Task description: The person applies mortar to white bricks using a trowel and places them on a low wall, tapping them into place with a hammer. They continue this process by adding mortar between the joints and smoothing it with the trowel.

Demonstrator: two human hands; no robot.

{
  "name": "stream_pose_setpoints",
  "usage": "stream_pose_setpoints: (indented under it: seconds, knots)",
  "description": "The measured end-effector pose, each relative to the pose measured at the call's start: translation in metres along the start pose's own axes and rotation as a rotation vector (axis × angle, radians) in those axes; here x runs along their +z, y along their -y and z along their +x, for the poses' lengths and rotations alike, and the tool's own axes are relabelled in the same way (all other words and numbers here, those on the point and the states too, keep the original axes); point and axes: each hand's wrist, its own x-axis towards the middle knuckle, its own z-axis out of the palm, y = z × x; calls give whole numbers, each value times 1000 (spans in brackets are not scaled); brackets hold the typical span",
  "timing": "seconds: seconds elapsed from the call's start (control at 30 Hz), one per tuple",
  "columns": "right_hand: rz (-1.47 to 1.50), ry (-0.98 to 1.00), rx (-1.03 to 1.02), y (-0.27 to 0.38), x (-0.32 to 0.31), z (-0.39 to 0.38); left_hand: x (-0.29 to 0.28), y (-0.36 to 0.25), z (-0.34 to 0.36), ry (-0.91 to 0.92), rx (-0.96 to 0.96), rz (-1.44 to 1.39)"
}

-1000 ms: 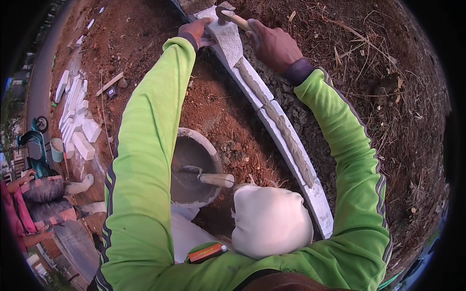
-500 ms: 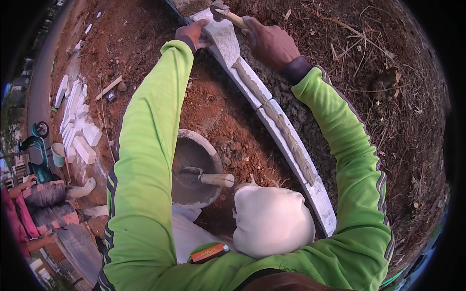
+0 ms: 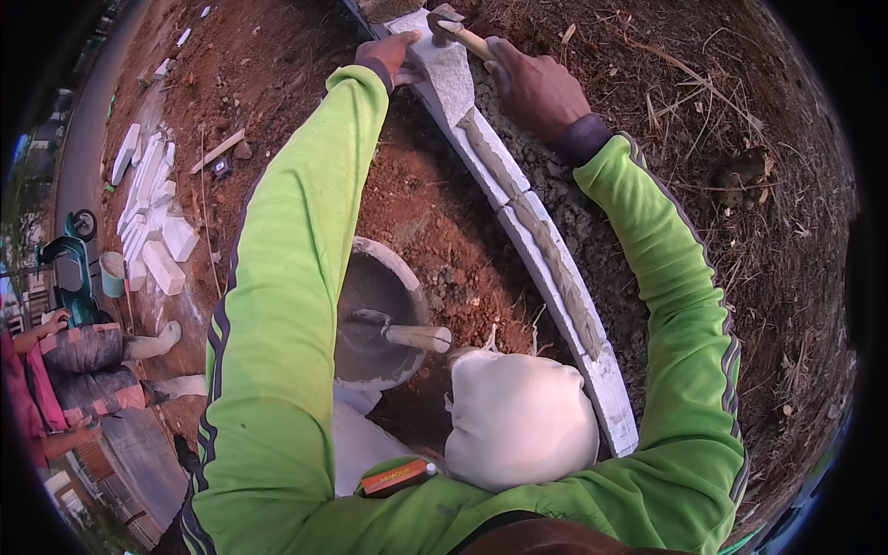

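At the top of my view, both hands are out at the far end of a curved row of white blocks (image 3: 555, 268) laid across red earth. My left hand (image 3: 387, 54) rests on the near edge of the newest block (image 3: 446, 67), a pale grey one sitting at the end of the row, fingers curled over its side and gripping it. My right hand (image 3: 532, 85) is closed around the wooden handle of a hammer (image 3: 462, 32), whose metal head sits just over the top corner of that same block; I cannot tell whether the head is touching the block or just above it.

A strip of grey mortar (image 3: 546, 250) runs along the top of the laid blocks, from just below the newest one down toward my right elbow. Dry grass and twigs cover the ground right of the row.

Closer to me, between my green sleeves, a round bucket (image 3: 384, 268) stands on the earth with wet mortar inside and a trowel (image 3: 407, 335) lying in it, its wooden handle poking out toward the right. A stack of spare white blocks (image 3: 153, 222) lies well apart at the left, with another person (image 3: 83, 361) crouched near the left edge.
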Motion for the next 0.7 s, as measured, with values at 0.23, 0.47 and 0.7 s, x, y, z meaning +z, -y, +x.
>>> stream_pose_setpoints:
  seconds: [0.23,0.47,0.7]
  knots:
    - [-4,-3,-16,-3,-1,-1,4,0,2,-5,33,13]
    - [14,-6,-18,-1,-3,2,3,0,-3,-21,46,16]
    - [257,-145,36,-2,-5,-36,3,-2,-8,-94,38,58]
